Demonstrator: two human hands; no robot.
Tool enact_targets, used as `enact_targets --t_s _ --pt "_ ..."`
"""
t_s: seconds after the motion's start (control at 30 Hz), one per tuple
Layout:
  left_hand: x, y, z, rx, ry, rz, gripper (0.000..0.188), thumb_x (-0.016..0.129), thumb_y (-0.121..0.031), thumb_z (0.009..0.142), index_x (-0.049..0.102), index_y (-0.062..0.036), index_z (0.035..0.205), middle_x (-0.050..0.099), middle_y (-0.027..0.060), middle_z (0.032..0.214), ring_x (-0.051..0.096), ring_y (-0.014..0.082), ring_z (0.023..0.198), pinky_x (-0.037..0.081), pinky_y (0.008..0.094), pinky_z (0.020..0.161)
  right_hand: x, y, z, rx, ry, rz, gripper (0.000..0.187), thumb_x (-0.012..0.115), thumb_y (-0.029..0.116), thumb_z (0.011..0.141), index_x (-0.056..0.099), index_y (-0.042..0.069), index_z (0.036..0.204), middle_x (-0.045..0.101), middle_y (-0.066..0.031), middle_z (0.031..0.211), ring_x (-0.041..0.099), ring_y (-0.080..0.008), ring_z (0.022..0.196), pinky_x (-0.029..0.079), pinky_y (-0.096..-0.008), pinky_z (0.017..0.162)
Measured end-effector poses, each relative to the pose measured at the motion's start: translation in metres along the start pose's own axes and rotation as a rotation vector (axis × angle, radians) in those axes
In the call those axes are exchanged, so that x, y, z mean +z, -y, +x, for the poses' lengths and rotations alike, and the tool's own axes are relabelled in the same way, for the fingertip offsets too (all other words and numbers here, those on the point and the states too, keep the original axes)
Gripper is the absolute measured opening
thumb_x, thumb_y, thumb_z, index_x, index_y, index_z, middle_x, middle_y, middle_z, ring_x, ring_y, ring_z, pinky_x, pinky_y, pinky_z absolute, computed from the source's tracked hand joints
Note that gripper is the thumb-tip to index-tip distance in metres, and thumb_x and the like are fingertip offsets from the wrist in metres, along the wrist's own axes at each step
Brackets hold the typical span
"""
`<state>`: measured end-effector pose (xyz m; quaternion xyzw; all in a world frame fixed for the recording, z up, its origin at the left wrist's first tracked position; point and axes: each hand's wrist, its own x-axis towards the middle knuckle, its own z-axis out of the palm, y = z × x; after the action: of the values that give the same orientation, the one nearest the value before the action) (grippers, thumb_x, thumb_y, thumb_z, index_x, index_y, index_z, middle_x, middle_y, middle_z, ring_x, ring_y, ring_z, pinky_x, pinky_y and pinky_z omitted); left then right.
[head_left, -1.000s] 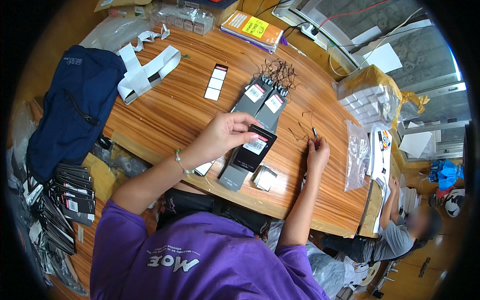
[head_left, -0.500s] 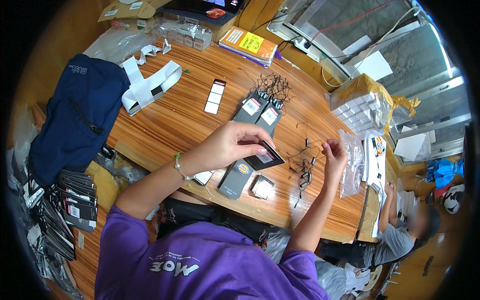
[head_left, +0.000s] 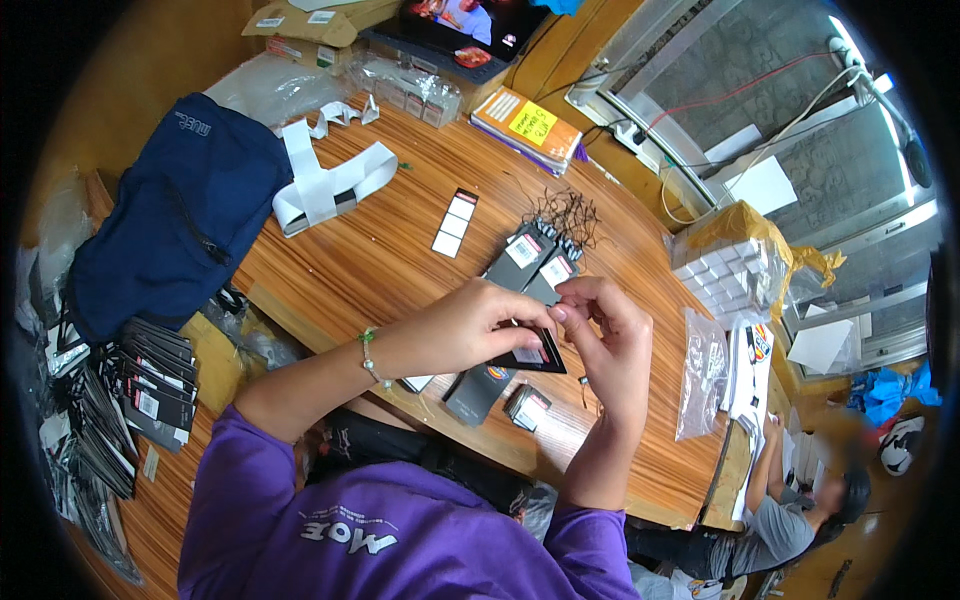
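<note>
Left grip (head_left: 483,327): your thumb and fingers were pinched on a black tag, the wrist above a beaded bracelet (head_left: 374,358).
Black tag (head_left: 549,356): it was tilted, raised over the near part of the table (head_left: 400,240), its pale label partly behind your thumb.
Right grip (head_left: 614,345): your thumb and forefinger came close together at the tag's far edge; you cannot tell from this view whether they pinched anything.
Grey tag stacks (head_left: 508,270): two rows lay side by side just beyond your hands, white labels at their far ends; part of the left row showed on the near side of the black tag.
Black cords (head_left: 565,212): they spread in a tangle at the far end of those stacks.
Small bundle (head_left: 527,408): it sat near, just right of the grey stacks.
Label strip (head_left: 455,223): it lay flat, left of the stacks.
White band (head_left: 335,187): it was looped farther left, beside a navy bag (head_left: 170,215).
Notebooks (head_left: 525,130): they were piled at the far edge.
Clear plastic bag (head_left: 703,375): it lay on the right, near the wrapped white boxes (head_left: 725,258).
</note>
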<state>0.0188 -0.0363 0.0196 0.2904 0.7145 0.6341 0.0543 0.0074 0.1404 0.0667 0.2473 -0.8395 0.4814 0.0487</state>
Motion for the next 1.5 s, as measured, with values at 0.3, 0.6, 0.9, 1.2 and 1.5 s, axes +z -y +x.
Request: enact_targets --t_s 0.3,0.6,0.9,1.2,1.5 --pt "-0.045 -0.019 0.004 0.022 -0.343 -0.151 0.013 0.054 0.004 0.082 0.059 0.0036 0.094 0.063 0.0061 0.086 0.06 0.0102 0.081 0.048 0.0232 0.074 -0.01 -0.008 0.019 0.087 0.387 0.462 0.025 0.058 0.002 0.083 0.053 -0.001 0.107 0.05 0.0014 0.068 0.045 -0.0042 0.061 0.035 -0.0187 0.055" --pt "-0.053 0.01 0.015 0.011 -0.448 -0.192 0.014 0.055 0.0 0.085 0.057 0.0033 0.098 0.062 0.005 0.088 0.058 0.0087 0.08 0.048 0.0217 0.073 -0.043 -0.035 0.018 -0.202 0.238 1.271 0.012 0.054 0.005 0.086 0.054 -0.001 0.096 0.056 -0.0122 0.064 0.049 -0.014 0.049 0.039 -0.029 0.051" --pt "-0.048 0.025 0.02 -0.028 -0.454 -0.172 0.021 0.055 -0.001 0.085 0.055 0.0048 0.104 0.062 0.0055 0.09 0.058 0.0085 0.082 0.048 0.0209 0.074 -0.035 -0.017 0.018 -0.139 -0.282 0.758 0.017 0.056 -0.008 0.08 0.055 -0.005 0.097 0.064 -0.0153 0.08 0.064 -0.0207 0.074 0.051 -0.031 0.07" --pt "-0.047 0.037 0.024 0.106 -0.546 -0.146 0.022 0.056 0.002 0.083 0.055 0.0048 0.105 0.061 0.0053 0.09 0.058 0.0097 0.084 0.049 0.0223 0.076 -0.022 -0.027 0.033 -0.223 -0.467 0.491 0.008 0.053 -0.002 0.085 0.06 -0.005 0.087 0.062 -0.0092 0.08 0.057 -0.0128 0.074 0.047 -0.0244 0.07" --pt "-0.037 0.024 0.02 -0.044 -0.51 -0.217 0.021 0.059 0.003 0.081 0.057 0.0049 0.101 0.062 0.0079 0.093 0.059 0.0116 0.085 0.05 0.0238 0.077 0.028 -0.024 0.028 -0.042 -0.202 0.32 0.018 0.053 -0.002 0.083 0.053 -0.001 0.101 0.058 -0.0043 0.07 0.053 -0.0086 0.064 0.042 -0.0215 0.061"
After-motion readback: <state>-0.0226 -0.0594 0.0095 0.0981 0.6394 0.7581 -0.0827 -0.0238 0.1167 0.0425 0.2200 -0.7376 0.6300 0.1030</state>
